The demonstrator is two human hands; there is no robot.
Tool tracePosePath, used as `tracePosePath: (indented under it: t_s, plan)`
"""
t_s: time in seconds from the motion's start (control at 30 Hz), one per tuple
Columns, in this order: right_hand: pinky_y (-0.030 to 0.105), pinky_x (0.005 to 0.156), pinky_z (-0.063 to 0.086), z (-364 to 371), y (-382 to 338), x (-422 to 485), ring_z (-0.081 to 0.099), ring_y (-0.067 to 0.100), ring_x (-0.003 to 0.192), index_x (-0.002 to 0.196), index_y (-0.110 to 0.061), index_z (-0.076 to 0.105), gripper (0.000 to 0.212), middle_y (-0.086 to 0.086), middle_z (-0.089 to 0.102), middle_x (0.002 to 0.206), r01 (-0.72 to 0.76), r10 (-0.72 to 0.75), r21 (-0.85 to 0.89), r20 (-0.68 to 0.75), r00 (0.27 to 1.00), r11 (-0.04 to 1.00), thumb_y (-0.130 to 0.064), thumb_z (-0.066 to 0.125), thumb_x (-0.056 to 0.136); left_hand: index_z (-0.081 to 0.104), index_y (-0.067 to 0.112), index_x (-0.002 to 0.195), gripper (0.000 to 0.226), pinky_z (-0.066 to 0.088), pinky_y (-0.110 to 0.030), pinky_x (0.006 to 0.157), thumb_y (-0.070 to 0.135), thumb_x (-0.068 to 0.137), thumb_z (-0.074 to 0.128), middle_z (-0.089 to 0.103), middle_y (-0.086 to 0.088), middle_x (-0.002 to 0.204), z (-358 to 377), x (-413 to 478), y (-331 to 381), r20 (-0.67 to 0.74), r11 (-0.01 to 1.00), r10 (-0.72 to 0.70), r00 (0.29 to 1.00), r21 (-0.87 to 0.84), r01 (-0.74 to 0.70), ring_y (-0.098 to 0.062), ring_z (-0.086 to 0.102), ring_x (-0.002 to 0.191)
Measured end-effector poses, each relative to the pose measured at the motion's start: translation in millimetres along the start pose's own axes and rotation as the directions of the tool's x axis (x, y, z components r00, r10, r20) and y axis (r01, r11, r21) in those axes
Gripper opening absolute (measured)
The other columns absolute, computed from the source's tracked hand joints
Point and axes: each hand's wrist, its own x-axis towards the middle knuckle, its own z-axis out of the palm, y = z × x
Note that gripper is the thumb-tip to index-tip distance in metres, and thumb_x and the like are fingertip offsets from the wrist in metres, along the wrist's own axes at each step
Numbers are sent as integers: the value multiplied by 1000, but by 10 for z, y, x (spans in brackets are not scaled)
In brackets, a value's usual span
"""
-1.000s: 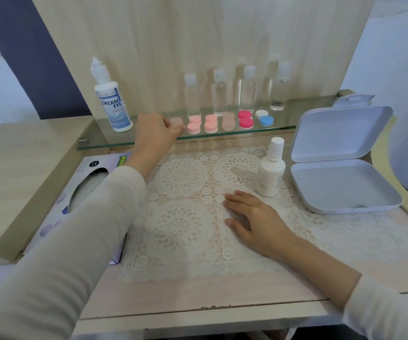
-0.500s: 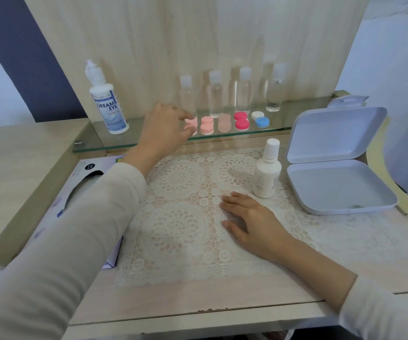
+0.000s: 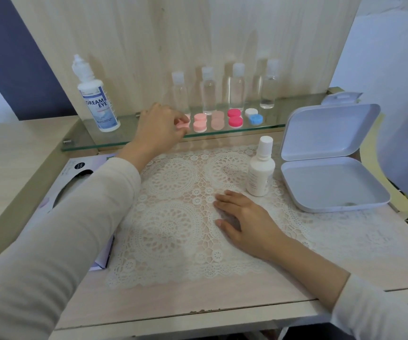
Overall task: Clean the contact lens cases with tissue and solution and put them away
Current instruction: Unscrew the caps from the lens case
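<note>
Left hand (image 3: 160, 128) has shifted right along the shelf (image 3: 85, 137) and now reaches the row of cases. Its fingers are curled, and the tips pinch the end case (image 3: 183, 125), a pink one at the left end of the row, which is on the glass.

4 more cases (image 3: 200, 122) stand to the right of it along the shelf front: pink, pale pink, magenta, and white with blue. 4 clear bottles (image 3: 208, 94) stand upright behind them. 1 labelled bottle (image 3: 97, 101) stands upright near the left end of the shelf.

Right hand (image 3: 244, 222) lies palm down on the mat (image 3: 168, 229), fingers straight and slightly spread, holding nothing.

Surface: a pale wood table (image 3: 198, 298), covered in the middle by the white lace mat. 1 white bottle (image 3: 260, 168) stands capped on the mat, just beyond the right hand. 1 box (image 3: 330, 185) lies right of it, lid raised. 1 tissue box (image 3: 92, 163) lies at the left edge of the mat, partly under the left sleeve.

Room: a light wood panel (image 3: 173, 33) backs the shelf. A dark blue wall (image 3: 14, 57) shows at left, a white wall (image 3: 382, 57) at right.
</note>
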Motion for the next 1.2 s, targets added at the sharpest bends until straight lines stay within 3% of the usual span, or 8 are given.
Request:
tracePosePath:
  t_s: [0.33,0.5,0.67,0.77,0.9,1.0,1.1,1.2]
  plan:
    - [14,103,16,0,-1,-1,30,12,136,131,-14,51,43,-5,43,142,0,0,-2,-9,1000,1000,-30,55,90,67,16,109,28,39,-40,85,28,86,57,67,-8,101,45,-35,-87,-66,997,40,997,61,-36,-28,50,95]
    - [16,101,21,10,4,-1,30,10,136,130,-15,52,43,-6,44,142,-9,9,-4,-4,1000,1000,-31,55,90,67,12,107,26,37,-38,87,25,85,61,63,-12,102,-109,-104,-48,-158,998,8,987,-55,-17,-31,46,100]
    - [15,101,21,15,8,4,29,8,136,131,-17,51,43,-8,43,142,-18,18,-1,2,1000,1000,-31,54,90,65,10,109,25,30,-25,81,18,86,61,61,-9,101,-282,-370,124,-178,979,-39,983,-204,1,-24,49,94]
    - [18,105,22,-13,9,15,30,7,135,130,-18,52,43,-8,44,141,-51,51,53,15,999,997,-29,57,89,63,10,111,24,34,-20,81,10,87,58,58,-4,106,-325,-671,327,-110,950,-37,993,-311,1,-12,48,89]
    - [20,103,29,-91,-18,26,41,14,129,127,-13,55,43,1,53,134,-91,86,142,43,995,986,-23,63,85,62,16,109,22,36,-3,74,10,89,55,54,6,105,-226,-1128,461,38,902,-20,999,-431,35,2,47,79]
    - [18,94,36,-186,-78,23,51,13,118,131,-16,51,59,-3,57,127,-157,142,246,79,987,956,-25,73,76,64,17,105,21,42,-14,78,8,88,56,59,4,104,-89,-1424,449,177,883,50,983,-467,39,-1,51,83]
    - [18,94,33,-259,-121,2,49,9,120,133,-22,47,73,-7,54,130,-165,137,211,142,980,964,-29,80,68,63,14,107,28,42,-19,85,-1,85,55,59,6,103,21,-1638,415,265,870,90,960,-490,53,-10,52,93]
    - [21,87,38,-255,-160,-52,52,12,105,113,-23,65,44,-7,64,112,-102,83,140,132,988,985,-29,77,71,63,14,107,32,41,-14,87,-4,83,56,60,7,105,101,-1761,393,315,857,132,940,-513,52,-10,52,98]
